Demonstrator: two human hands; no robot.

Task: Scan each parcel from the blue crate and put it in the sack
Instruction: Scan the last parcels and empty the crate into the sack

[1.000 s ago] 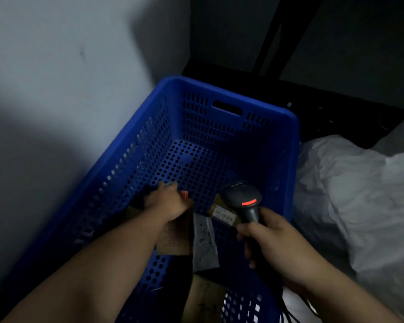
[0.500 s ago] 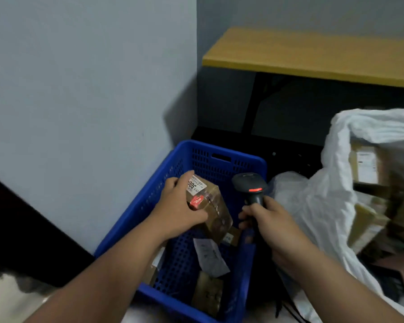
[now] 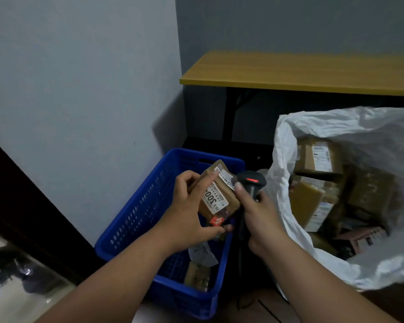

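My left hand (image 3: 189, 208) grips a small brown cardboard parcel (image 3: 222, 197) with a white label and a red sticker, held above the blue perforated crate (image 3: 138, 220). My right hand (image 3: 258, 214) holds a black handheld scanner (image 3: 251, 183) with a lit red indicator, its head right beside the parcel's label. Inside the crate lie a grey-white flat packet (image 3: 202, 254) and a brown parcel (image 3: 196, 276). The open white sack (image 3: 287, 145) stands to the right, with several brown parcels (image 3: 317, 157) inside.
A grey wall runs along the crate's left side. A yellow-topped table (image 3: 299, 73) with black legs stands behind the crate and sack. The scanner's cable (image 3: 241, 264) hangs down between crate and sack. A shiny object (image 3: 14, 283) lies at lower left.
The view has tilted up and back from the crate. My left hand lifted the brown parcel out of the crate and turned its label up; the scanner moved close to it.
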